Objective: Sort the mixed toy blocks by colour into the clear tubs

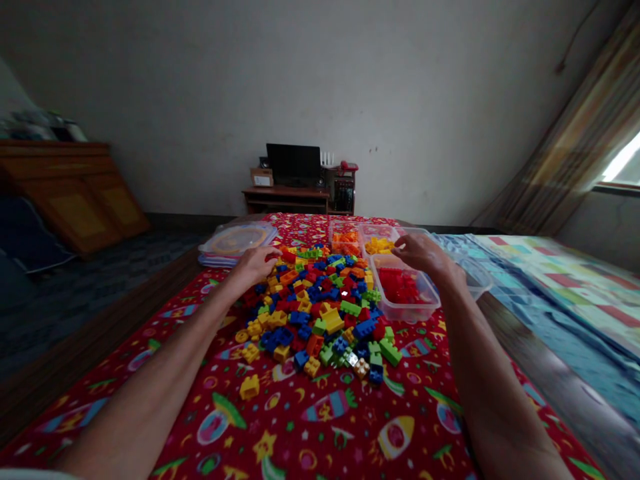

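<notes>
A large heap of toy building bricks (pixel 310 293) in red, yellow, blue, green and orange covers the middle of the table. My left hand (pixel 257 265) hovers at the heap's far left edge, fingers slightly apart and pointing at the bricks, with nothing visible in them. At the right, my right hand (pixel 423 255) reaches over the clear plastic boxes, its bent fingertips close together beside the yellow bricks (pixel 379 245); whatever they hold, if anything, cannot be made out. Nearer me, red bricks (pixel 399 285) lie in another clear box (pixel 413 312). Orange bricks (pixel 346 243) fill part of a box farther back.
Stacked plastic lids (pixel 235 241) lie at the back left. More clear containers (pixel 477 277) stand beyond my right forearm. A single yellow brick (pixel 249 387) sits apart on the red patterned cloth (pixel 300 433). A bed (pixel 565 287) is alongside at the right.
</notes>
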A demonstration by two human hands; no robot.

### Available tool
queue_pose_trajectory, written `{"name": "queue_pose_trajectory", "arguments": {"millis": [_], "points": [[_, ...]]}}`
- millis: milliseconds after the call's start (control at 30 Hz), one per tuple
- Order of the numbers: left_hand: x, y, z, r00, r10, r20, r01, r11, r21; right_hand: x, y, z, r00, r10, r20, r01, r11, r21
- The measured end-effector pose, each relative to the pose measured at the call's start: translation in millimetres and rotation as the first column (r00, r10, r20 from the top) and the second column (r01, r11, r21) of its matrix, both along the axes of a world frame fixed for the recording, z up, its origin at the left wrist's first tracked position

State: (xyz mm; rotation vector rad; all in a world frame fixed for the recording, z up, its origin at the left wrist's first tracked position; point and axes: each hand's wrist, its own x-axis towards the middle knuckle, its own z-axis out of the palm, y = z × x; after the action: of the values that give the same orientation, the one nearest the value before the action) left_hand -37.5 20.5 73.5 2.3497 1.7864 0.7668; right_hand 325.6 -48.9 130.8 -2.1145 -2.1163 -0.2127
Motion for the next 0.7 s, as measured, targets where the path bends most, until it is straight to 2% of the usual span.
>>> {"name": "queue_pose_trajectory", "arguments": {"millis": [133,233,333,400,467,533,700], "points": [[-28,7,8.0,0.989,-0.001,-0.147,-0.021,0.989,-0.148,-13,-4,3.4,0.998,0.06,0.001,-0.06,0.998,0.001],[-55,11,11.8,0.964,-0.003,-0.266,-0.074,0.957,-0.28,-18,-5,3.5,0.995,0.096,0.031,-0.095,0.995,-0.024],[-67,9,4.1,0.973,0.023,-0.228,-0.123,0.89,-0.438,-21,-5,2.4,0.994,0.102,0.046,-0.101,0.994,-0.03],[-64,6,-5.1,0.989,0.022,-0.148,-0.1,0.832,-0.546,-23,-6,1.5,0.993,0.11,0.052,-0.109,0.994,-0.02],[-56,5,-12.2,0.995,-0.043,-0.091,-0.016,0.828,-0.561,-26,-7,0.3,0.992,0.112,0.055,-0.112,0.994,-0.004],[-48,4,-13.2,0.99,-0.12,-0.067,0.069,0.855,-0.513,-28,-8,-1.1,0.993,0.11,0.047,-0.11,0.994,0.007],[-31,-2,9.2,0.981,-0.174,0.086,0.194,0.861,-0.47,-35,-7,-4.9,0.985,0.166,0.04,-0.166,0.986,-0.004]]}}
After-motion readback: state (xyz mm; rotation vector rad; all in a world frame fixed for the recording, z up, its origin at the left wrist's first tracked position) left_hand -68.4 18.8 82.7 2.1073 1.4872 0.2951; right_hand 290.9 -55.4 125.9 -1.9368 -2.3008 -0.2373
